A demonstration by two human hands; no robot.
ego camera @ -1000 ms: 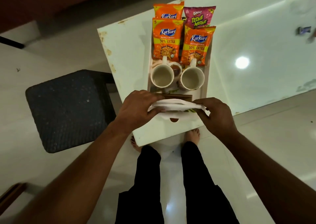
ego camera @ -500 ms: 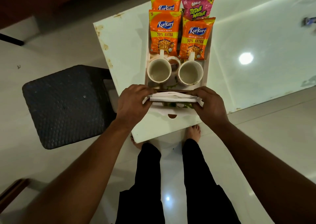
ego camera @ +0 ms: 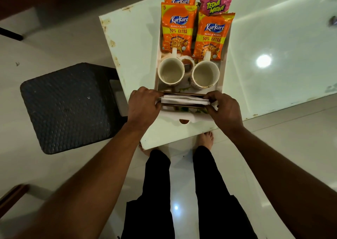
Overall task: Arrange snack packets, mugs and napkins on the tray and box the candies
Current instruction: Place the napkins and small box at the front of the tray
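Observation:
A white tray [ego camera: 186, 122] lies on the corner of a glass table. At its far end lie several snack packets: orange Kurkure packets [ego camera: 177, 29] and a pink Tedhe Medhe packet [ego camera: 216, 2]. Two white mugs, the left mug [ego camera: 171, 71] and the right mug [ego camera: 205, 74], stand behind a brown napkin holder [ego camera: 184, 93] at the tray's near end. A stack of white napkins [ego camera: 185, 101] sits in the holder. My left hand [ego camera: 144, 105] grips the stack's left end and my right hand [ego camera: 225, 109] grips its right end. A small bowl [ego camera: 187, 63] sits between the mugs.
The glass table [ego camera: 273, 38] reaches away to the right, with a small object [ego camera: 332, 20] at its far right edge. A black woven stool [ego camera: 71, 105] stands left of the table. My bare feet and black trousers are below the table corner.
Both hands carried the napkin stack forward from above the tray's near edge and lowered it into the brown holder behind the mugs. The view has tilted down slightly.

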